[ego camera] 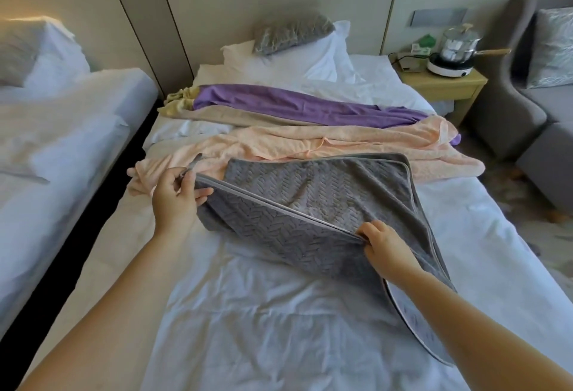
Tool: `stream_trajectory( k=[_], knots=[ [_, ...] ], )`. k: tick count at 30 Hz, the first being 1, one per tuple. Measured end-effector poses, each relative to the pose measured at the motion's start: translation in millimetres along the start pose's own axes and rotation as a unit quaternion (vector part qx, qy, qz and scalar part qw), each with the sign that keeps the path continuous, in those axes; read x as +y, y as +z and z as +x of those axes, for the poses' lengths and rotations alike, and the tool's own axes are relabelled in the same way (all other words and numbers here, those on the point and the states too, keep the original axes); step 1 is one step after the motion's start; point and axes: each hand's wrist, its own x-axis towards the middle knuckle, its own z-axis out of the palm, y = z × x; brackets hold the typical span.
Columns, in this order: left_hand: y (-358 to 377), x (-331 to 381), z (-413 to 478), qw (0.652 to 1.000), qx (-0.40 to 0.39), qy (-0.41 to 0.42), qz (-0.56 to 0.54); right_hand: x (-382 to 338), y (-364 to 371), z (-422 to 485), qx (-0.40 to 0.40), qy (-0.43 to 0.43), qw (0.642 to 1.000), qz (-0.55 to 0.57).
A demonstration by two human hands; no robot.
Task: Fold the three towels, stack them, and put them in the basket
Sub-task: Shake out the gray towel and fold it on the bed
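Grey towel [313,204], herringbone-textured, half-folded on white bed sheet [248,313], left hand [175,198] pinching one piped corner, right hand [384,251] pinching the other, peach towel [341,145] and purple towel [294,105] rumpled beyond.

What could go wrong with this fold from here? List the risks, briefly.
1. The grey woven-pattern towel is held only at two points of its edge, by the left hand and the right hand; the span between could sag and land skewed.
2. Its far edge overlaps the peach fleecy towel, which might get dragged along.
3. Its near corner lies by the right side of the white-sheeted bed and may slip off.
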Motion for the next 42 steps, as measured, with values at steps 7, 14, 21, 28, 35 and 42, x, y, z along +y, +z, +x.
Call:
stream_trajectory(
  k=[7, 14, 21, 28, 35, 42],
  knots=[
    [28.1, -44.9, 66.0, 0.999, 0.030, -0.041, 0.015, 39.6, -5.0, 79.9, 0.014, 0.087, 0.993, -0.080],
    [74.8, -108.3, 146.0, 0.978, -0.036, -0.084, 0.186, 74.3, -12.0, 180.3, -0.011, 0.110, 0.978, -0.178],
    [136.3, -178.3, 227.3, 0.968, -0.017, -0.087, 0.235, 112.7, 11.0, 271.0, -0.046, 0.143, 0.957, -0.250],
    [173.4, -251.0, 269.0, 0.951, -0.023, -0.144, 0.272, 184.7, 36.1, 286.1, -0.107, 0.257, 0.929, -0.245],
    [209.9, -273.5, 274.7, 0.947, -0.031, -0.157, 0.278, 215.6, 24.9, 331.8, 0.039, 0.261, 0.949, -0.173],
    [237.7, -267.7, 255.5, 0.831, -0.169, -0.097, 0.522, 224.1, 38.7, 349.7, -0.089, 0.307, 0.940, -0.118]
  ],
)
